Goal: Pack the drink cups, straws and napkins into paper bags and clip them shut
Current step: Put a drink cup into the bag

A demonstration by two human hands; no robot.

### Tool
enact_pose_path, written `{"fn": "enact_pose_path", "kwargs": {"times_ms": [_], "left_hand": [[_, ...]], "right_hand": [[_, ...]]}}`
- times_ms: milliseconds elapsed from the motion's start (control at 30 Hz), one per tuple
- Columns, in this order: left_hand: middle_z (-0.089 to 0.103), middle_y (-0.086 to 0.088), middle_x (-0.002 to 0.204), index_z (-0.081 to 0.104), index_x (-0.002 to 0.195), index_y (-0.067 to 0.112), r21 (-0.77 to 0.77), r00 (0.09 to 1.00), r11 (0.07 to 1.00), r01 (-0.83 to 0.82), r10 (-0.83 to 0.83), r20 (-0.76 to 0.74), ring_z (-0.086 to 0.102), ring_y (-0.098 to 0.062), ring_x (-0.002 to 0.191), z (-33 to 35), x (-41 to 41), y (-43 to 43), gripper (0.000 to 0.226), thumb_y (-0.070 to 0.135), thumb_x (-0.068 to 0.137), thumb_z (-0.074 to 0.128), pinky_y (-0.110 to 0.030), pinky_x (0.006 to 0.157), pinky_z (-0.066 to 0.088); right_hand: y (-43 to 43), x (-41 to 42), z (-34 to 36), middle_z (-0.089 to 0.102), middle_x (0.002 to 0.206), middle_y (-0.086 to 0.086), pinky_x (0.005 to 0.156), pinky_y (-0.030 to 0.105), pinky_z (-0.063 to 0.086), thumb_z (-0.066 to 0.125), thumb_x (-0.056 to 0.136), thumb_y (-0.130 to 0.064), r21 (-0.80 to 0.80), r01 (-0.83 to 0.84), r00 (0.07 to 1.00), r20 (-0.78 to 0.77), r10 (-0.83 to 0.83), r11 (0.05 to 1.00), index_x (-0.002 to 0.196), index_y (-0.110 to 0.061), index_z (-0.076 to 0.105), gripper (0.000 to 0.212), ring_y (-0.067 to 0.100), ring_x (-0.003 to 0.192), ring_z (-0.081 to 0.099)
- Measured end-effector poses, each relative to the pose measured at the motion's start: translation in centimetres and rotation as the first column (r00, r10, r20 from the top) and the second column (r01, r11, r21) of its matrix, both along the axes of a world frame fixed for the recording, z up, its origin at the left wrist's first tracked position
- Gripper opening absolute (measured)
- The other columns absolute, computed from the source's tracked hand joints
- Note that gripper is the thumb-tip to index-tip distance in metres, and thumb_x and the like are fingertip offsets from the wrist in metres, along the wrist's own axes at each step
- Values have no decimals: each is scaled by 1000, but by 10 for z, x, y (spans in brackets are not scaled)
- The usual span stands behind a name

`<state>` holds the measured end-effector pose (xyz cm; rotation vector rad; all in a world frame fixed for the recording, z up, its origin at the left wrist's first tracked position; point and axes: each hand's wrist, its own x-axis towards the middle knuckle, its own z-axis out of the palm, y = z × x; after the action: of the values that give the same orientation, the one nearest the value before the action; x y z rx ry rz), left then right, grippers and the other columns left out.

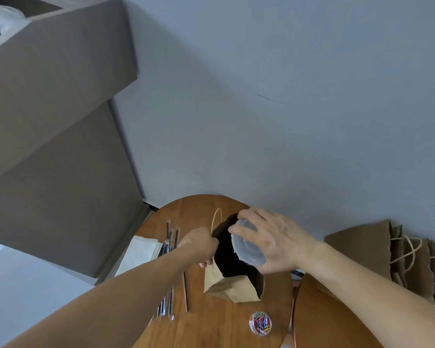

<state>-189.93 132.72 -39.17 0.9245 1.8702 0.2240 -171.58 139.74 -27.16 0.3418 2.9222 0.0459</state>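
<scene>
On wooden table by wall, bag

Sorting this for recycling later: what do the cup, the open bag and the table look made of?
Cup: translucent plastic, glossy; light shows through it. Bag: brown kraft paper, matte, with creased folds. Table: probably wood, warm brown with plank seams, slight sheen; possibly veneer.

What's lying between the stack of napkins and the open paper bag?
In the head view, wrapped straws lie on the table between the napkins and the paper bag, partly hidden by the left arm.
</scene>
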Motion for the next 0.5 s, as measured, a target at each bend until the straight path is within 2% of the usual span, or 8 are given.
{"fn": "enact_pose_path", "kwargs": {"times_ms": [133,267,400,500], "left_hand": [[69,6,55,57,83,16,11,999,999,-49,48,23,69,-9,52,-3,-4,-3,26,28,100,40,-17,48,50],[69,7,54,60,83,15,32,999,998,-52,52,-1,70,-8,53,-1,-10,1,28,29,101,43,-17,54,53],[71,4,60,57,83,18,38,999,999,-37,37,-7,70,-9,53,-4,-5,0,24,29,101,45,-17,54,53],[70,6,57,60,84,16,39,1000,999,-21,20,2,70,-8,55,-7,-1,0,27,30,101,44,-19,61,56]], "right_hand": [[4,15,1,51,134,6,80,31,57,81,58,-51,-59,-42,999,23,44,997,135,-30,36,91,25,120,53],[11,30,-2,44,140,2,86,30,55,78,63,-54,-115,-26,998,58,33,993,138,-32,34,90,23,125,49],[19,26,-21,31,140,-9,90,27,50,67,66,-59,-189,230,971,112,-211,955,139,-41,24,87,15,125,40],[24,7,-43,36,135,-5,85,30,50,69,62,-61,-180,445,892,171,-418,877,140,-38,28,91,20,119,44]]}}
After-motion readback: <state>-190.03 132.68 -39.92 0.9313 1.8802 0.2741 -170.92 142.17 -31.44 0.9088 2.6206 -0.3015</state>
